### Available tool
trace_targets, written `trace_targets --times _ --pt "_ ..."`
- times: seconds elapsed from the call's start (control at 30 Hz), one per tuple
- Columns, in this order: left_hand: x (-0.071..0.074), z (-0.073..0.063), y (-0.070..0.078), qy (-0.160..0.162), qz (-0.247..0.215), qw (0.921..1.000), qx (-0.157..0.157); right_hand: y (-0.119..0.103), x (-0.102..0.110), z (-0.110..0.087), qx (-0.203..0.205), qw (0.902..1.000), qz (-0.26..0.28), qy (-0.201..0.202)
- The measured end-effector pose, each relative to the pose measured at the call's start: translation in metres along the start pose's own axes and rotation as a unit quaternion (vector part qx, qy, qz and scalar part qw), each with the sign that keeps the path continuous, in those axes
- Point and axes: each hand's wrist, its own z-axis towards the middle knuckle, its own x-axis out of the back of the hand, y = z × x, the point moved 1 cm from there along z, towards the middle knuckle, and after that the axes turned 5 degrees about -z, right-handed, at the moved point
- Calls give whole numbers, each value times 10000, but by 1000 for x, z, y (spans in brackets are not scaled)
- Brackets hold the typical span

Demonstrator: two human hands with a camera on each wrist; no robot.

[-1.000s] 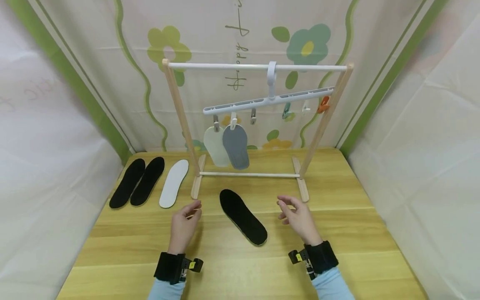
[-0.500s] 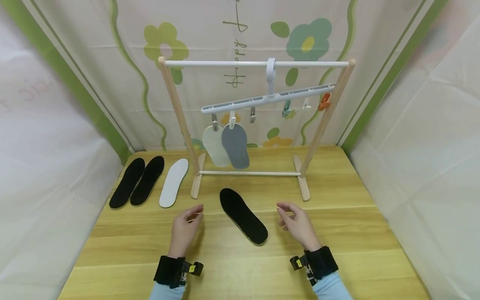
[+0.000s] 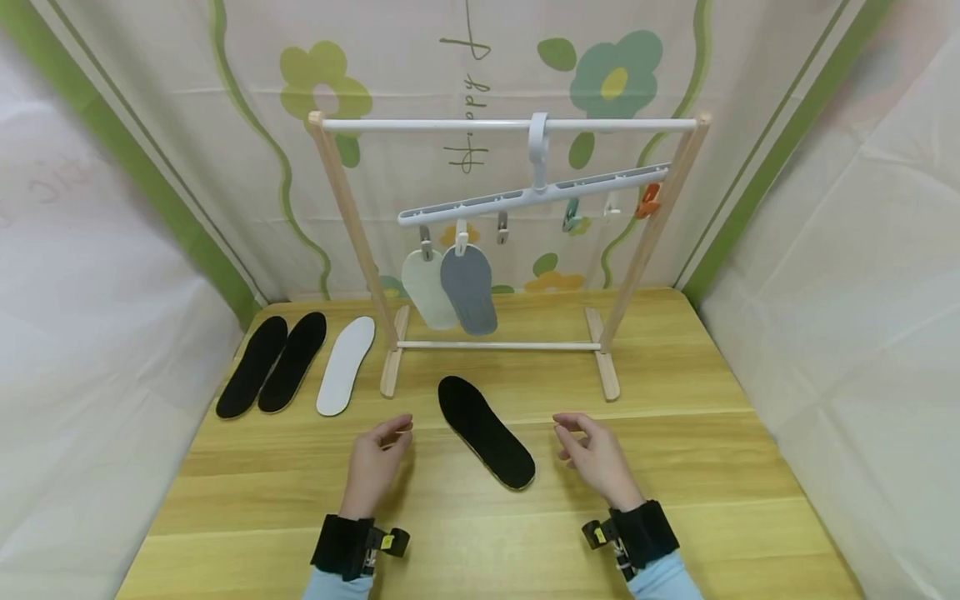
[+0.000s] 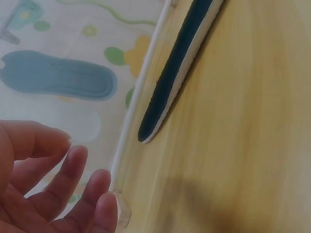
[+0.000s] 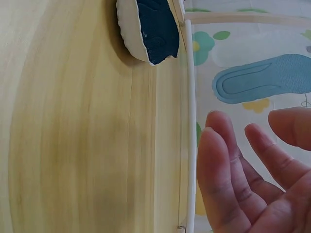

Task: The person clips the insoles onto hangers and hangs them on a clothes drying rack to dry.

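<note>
A black insole (image 3: 486, 433) lies slantwise on the table between my two hands. My left hand (image 3: 375, 467) hovers to its left, fingers loosely bent and holding nothing. On the other side my right hand (image 3: 596, 458) is held the same way, apart from the insole. Behind, a wooden rack carries a white clip hanger (image 3: 525, 198) that tilts down to the left. From its left clips hang a pale insole (image 3: 427, 292) and a grey insole (image 3: 470, 292), the grey one partly covering the pale one. In the left wrist view the black insole (image 4: 177, 73) shows a light edge.
Two more black insoles (image 3: 253, 367) and a white insole (image 3: 346, 367) lie at the table's left. Bare clips hang along the hanger, among them a green clip (image 3: 572, 215) and an orange clip (image 3: 648, 201). The rack's feet (image 3: 602, 354) stand behind the hands. Fabric walls enclose the table.
My left hand has drifted slightly right and nearer to me, and my right hand slightly nearer to me. The insoles and rack stay in place; the head view has shifted a little.
</note>
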Motion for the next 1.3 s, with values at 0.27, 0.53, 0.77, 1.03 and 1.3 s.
trace_targets --times 0.27,0.53,0.77,1.03,1.3 --pt "-12 4 -4 34 -101 9997 -213 -9 7 -6 136 9996 -226 29" --pt "-26 20 -1 -124 -84 9999 -9 -22 19 -9 333 9982 -491 123" --pt "-36 46 2 -373 39 9992 162 -39 35 -3 885 9938 -664 149" --pt "-48 73 7 -496 800 9955 49 -66 61 18 1469 9843 -932 286" --pt "-63 81 3 -752 1965 9776 44 -115 89 50 2045 9734 -967 371"
